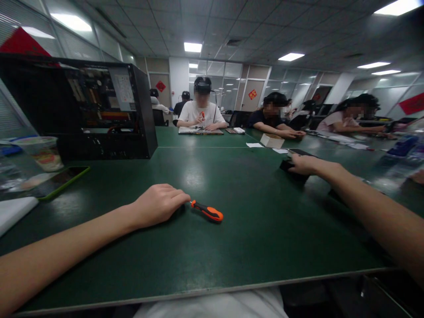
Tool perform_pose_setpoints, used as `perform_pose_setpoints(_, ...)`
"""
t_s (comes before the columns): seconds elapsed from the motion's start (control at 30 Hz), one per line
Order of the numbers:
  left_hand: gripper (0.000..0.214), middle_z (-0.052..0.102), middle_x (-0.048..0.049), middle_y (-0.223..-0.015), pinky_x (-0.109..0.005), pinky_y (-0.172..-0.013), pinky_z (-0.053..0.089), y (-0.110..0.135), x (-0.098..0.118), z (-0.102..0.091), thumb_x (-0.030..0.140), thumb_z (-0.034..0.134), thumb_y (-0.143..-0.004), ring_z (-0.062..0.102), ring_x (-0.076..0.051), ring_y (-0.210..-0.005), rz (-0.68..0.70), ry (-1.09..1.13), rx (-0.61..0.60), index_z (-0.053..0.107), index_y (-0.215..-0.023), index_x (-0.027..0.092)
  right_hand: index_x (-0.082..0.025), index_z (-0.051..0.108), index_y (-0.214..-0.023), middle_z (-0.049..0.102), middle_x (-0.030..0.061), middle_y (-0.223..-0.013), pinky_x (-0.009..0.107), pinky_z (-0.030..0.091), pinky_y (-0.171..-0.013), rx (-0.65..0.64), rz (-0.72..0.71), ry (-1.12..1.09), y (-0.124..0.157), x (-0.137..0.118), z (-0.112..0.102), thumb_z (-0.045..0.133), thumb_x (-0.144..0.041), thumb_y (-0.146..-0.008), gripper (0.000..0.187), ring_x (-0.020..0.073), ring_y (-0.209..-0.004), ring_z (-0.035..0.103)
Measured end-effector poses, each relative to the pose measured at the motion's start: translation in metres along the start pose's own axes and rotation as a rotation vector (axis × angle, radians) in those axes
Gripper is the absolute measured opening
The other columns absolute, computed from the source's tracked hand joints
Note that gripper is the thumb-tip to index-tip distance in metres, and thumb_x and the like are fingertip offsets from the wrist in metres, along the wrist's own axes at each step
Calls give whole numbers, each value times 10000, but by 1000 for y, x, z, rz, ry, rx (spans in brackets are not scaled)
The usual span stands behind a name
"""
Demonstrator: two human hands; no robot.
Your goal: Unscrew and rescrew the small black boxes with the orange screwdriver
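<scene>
My left hand [163, 201] rests low over the table with its fingers closed around the metal shaft of a screwdriver [209, 212]. The orange and black handle sticks out to the right, and the tip is hidden under my fingers. Farther off at the right, my right hand [303, 164] is closed on the edge of a black box-like object [294, 174]. My forearm and hand cover part of that object, so its exact kind does not show.
An open black computer case [145, 110] stands at the left on the green table [198, 256]. Near it are a plastic cup [49, 154] and a green-edged phone [66, 179]. A small white box [272, 141] sits beyond my right hand. People work across the table.
</scene>
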State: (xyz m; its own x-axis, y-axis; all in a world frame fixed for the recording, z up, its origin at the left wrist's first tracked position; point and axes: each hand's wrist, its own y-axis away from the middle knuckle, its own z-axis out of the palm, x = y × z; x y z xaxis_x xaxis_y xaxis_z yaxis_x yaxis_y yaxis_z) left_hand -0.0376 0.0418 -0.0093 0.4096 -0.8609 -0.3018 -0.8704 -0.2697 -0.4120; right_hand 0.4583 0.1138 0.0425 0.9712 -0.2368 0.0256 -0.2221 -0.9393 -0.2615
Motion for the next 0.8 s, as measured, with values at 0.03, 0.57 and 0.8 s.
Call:
perform_pose_setpoints(0.03,210,750,-38,-892,-290,-719,485,0,1,0,185,442,-1026,692,-176,-745,-40,22,20,646,-1072,183,-126,614,-1239,623,123,-1217,381,562,-900,-85,-82,11,7,-16,0,631,-390,-955,388,196,-1057,634)
perform_pose_setpoints(0.57,269,617,3,-841,-260,-722,446,-10,13,-5,343,419,-1028,578,-156,-767,-661,699,198,615,-1111,179,-167,512,-1172,638,112,-1065,366,493,-815,-102,-1085,-696,159,-198,12,550,-479,-962,377,206,-903,605)
perform_pose_setpoints(0.8,270,616,4,-795,-236,-639,429,-15,23,-5,330,468,-1017,553,-139,-696,-601,774,135,656,-1135,176,-204,568,-1130,654,45,-986,315,503,-800,-144,-722,-1308,142,-195,14,645,-476,-895,367,160,-862,612)
